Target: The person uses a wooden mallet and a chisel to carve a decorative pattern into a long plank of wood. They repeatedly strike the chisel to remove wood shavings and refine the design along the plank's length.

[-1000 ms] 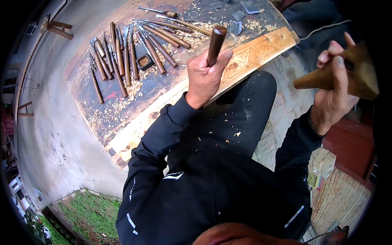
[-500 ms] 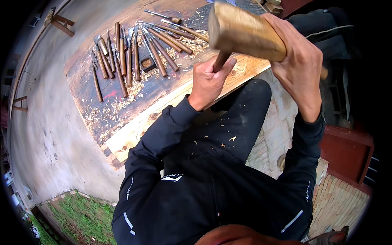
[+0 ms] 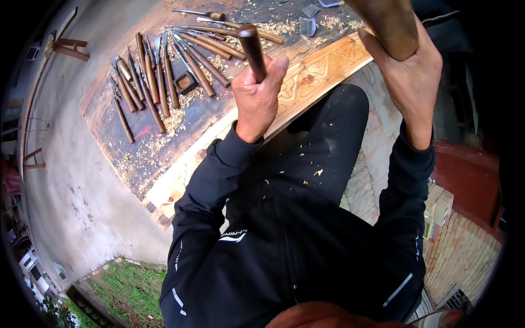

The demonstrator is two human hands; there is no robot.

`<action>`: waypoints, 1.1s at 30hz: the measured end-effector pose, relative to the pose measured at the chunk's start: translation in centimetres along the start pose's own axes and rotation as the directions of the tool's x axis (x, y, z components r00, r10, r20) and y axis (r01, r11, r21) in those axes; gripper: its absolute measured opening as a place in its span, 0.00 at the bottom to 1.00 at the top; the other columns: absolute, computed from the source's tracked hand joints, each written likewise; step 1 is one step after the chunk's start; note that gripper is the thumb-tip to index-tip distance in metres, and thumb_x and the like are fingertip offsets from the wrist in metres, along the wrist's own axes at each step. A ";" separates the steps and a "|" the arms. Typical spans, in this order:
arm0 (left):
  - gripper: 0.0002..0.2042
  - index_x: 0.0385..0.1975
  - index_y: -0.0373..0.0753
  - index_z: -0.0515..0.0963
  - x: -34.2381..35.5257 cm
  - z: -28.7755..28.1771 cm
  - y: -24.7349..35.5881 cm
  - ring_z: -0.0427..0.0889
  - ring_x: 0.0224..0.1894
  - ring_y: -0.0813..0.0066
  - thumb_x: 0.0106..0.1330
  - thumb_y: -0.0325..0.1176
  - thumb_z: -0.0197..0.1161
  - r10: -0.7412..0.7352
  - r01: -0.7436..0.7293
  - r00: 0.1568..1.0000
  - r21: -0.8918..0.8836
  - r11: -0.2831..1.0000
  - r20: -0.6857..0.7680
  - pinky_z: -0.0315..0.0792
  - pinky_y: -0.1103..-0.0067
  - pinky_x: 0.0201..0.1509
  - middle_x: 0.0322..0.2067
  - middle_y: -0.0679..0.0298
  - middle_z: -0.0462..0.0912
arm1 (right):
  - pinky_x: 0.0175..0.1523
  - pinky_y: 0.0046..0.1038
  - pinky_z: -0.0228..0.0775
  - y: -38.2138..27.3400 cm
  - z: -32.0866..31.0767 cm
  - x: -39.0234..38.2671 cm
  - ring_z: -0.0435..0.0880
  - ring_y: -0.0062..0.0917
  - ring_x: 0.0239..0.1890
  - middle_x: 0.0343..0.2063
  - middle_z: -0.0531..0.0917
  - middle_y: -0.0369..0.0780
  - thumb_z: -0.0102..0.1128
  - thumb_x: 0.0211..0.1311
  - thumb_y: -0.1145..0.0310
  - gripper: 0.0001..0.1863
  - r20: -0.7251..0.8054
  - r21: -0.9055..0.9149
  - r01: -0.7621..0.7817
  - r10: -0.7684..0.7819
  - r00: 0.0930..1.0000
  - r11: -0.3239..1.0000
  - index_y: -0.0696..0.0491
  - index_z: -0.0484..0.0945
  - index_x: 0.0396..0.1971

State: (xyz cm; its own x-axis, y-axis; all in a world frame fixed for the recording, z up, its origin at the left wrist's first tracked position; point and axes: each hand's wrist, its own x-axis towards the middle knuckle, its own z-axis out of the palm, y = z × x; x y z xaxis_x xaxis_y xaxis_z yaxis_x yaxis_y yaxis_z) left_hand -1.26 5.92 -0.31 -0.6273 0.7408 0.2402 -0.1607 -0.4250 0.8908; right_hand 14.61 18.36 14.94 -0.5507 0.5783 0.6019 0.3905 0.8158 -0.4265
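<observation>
My left hand (image 3: 256, 101) is closed around the dark wooden handle of a chisel (image 3: 252, 52), which stands upright; its blade is hidden beneath the fist. Under that hand lies a long pale wooden board (image 3: 311, 76), carved with a curved, petal-like pattern, along the near edge of the table. My right hand (image 3: 410, 76) grips a wooden mallet (image 3: 389, 24), raised at the upper right and partly cut off by the picture's top edge. A gap separates the mallet from the chisel handle.
Many wooden-handled carving tools (image 3: 158, 79) lie fanned out on the worn table (image 3: 104, 115) among curled shavings. A small dark square box (image 3: 185, 82) sits between them. Grey sheet pieces (image 3: 308, 25) lie at the far side. A red bench-like object (image 3: 465, 175) stands at right.
The mallet has moved from over the chisel handle up and to the right, uncovering the handle's top. My left hand still holds the chisel, slightly further left in view.
</observation>
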 end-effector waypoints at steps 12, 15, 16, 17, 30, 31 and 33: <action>0.23 0.23 0.43 0.63 1.9 -3.9 2.2 0.49 0.15 0.83 0.84 0.48 0.47 -0.104 0.065 0.989 -0.318 0.946 -0.105 0.46 0.80 0.19 0.14 0.72 0.55 | 0.30 0.21 0.73 6.8 3.8 -14.5 0.81 0.16 0.24 0.26 0.83 0.37 0.73 0.62 0.71 0.12 0.483 0.457 -0.794 0.638 0.600 0.401 0.62 0.80 0.38; 0.23 0.23 0.43 0.63 1.7 -3.5 2.2 0.48 0.15 0.83 0.84 0.48 0.46 -0.114 0.072 0.985 -0.283 0.956 -0.132 0.44 0.80 0.19 0.14 0.73 0.54 | 0.30 0.22 0.74 6.7 4.7 -14.4 0.80 0.16 0.23 0.26 0.83 0.36 0.73 0.62 0.71 0.13 0.455 0.429 -0.775 0.630 0.629 0.464 0.61 0.79 0.39; 0.24 0.23 0.43 0.63 1.7 -3.2 2.2 0.48 0.15 0.83 0.84 0.48 0.46 -0.118 0.073 0.982 -0.276 0.958 -0.149 0.44 0.81 0.19 0.14 0.73 0.54 | 0.30 0.21 0.73 6.8 4.7 -14.2 0.80 0.16 0.24 0.28 0.83 0.37 0.72 0.63 0.71 0.12 0.468 0.401 -0.779 0.623 0.627 0.483 0.62 0.79 0.40; 0.24 0.22 0.43 0.63 1.7 -3.1 2.1 0.48 0.15 0.83 0.84 0.48 0.46 -0.122 0.074 0.978 -0.268 0.961 -0.167 0.44 0.81 0.19 0.14 0.73 0.54 | 0.30 0.21 0.72 6.8 4.7 -14.0 0.81 0.17 0.25 0.30 0.84 0.38 0.70 0.63 0.72 0.12 0.481 0.373 -0.782 0.616 0.624 0.500 0.62 0.79 0.41; 0.26 0.21 0.44 0.62 1.5 -2.5 1.6 0.51 0.14 0.85 0.78 0.52 0.59 -0.166 0.107 0.943 -0.210 0.972 -0.287 0.47 0.83 0.18 0.14 0.73 0.56 | 0.30 0.22 0.74 7.2 4.8 -14.2 0.80 0.16 0.23 0.25 0.83 0.36 0.74 0.62 0.69 0.14 0.453 0.367 -0.759 0.610 0.650 0.537 0.61 0.78 0.38; 0.26 0.21 0.44 0.62 1.6 -2.5 1.5 0.51 0.14 0.85 0.78 0.52 0.59 -0.167 0.107 0.943 -0.212 0.971 -0.286 0.47 0.83 0.18 0.14 0.73 0.55 | 0.30 0.22 0.74 7.1 4.8 -14.2 0.80 0.16 0.23 0.25 0.83 0.36 0.74 0.62 0.69 0.14 0.453 0.366 -0.760 0.611 0.649 0.537 0.61 0.78 0.38; 0.26 0.21 0.44 0.61 1.5 -2.5 1.6 0.51 0.15 0.85 0.79 0.52 0.58 -0.172 0.115 0.942 -0.204 0.972 -0.287 0.47 0.82 0.18 0.14 0.73 0.55 | 0.30 0.21 0.74 7.0 4.8 -14.1 0.80 0.16 0.23 0.25 0.83 0.36 0.74 0.62 0.68 0.14 0.453 0.365 -0.762 0.613 0.648 0.535 0.60 0.79 0.38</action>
State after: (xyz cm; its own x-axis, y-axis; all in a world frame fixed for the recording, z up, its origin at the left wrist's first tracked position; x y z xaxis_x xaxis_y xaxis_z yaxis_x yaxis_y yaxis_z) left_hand -4.37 5.09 0.50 -0.7823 0.6218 -0.0371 -0.3837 -0.4340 0.8152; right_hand 21.53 15.93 0.21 -0.4516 0.8744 -0.1773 0.3592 -0.0037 -0.9333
